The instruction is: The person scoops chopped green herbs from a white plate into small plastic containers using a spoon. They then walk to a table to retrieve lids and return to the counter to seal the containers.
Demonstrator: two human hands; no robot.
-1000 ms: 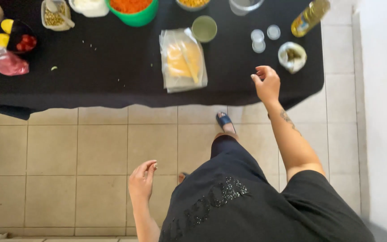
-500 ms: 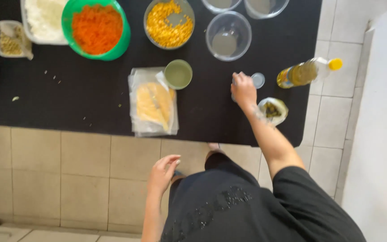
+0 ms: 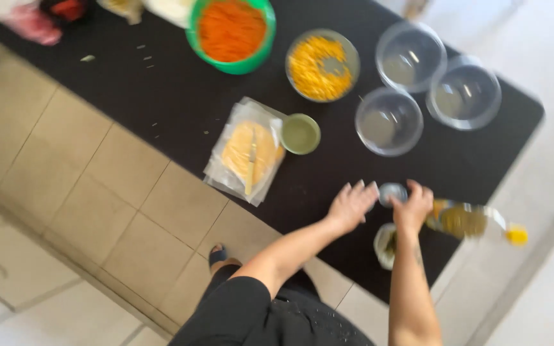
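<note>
Both hands, left [image 3: 352, 206] open, right [image 3: 411, 206] curled, touch a small jar [image 3: 392, 192] near the table [image 3: 181, 109] edge; likely light, slippery: grip its sides.

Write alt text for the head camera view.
Both hands, left hand and right hand, meet at a small round silver-lidded jar on a black table, beside a lying yellow-capped oil bottle. Beyond stand three empty clear glass bowls.

Both hands meet at a small jar [image 3: 392, 192] beside the oil bottle [image 3: 472, 222]. Left hand [image 3: 352, 205] touches it; right hand [image 3: 413, 206] seemingly grips it, blurred.
</note>
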